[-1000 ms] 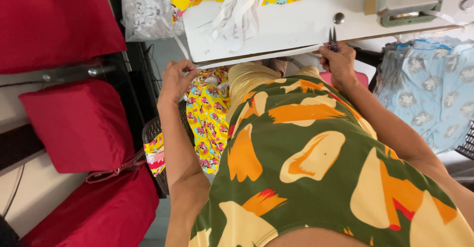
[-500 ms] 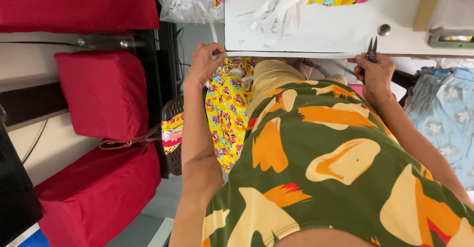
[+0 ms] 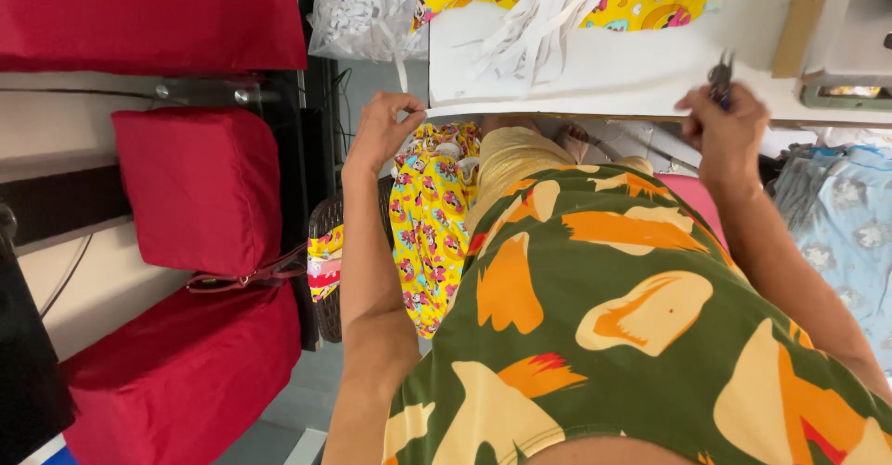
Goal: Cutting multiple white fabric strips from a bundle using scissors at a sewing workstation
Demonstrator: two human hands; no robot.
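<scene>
Cushions (image 3: 200,191), red and stacked, fill the nine o'clock side, with a dark basket (image 3: 327,270) of yellow printed cloth (image 3: 423,233) beside my knee. White bench (image 3: 595,79) edge lies at twelve o'clock, white strips (image 3: 548,19) piled on it. My left grip (image 3: 383,130) pinches a thin white strip (image 3: 420,110) at the bench edge (fingers closed on it). My right grip (image 3: 729,126) at one o'clock is closed around small snips (image 3: 721,77), blades pointing up over the bench.
</scene>
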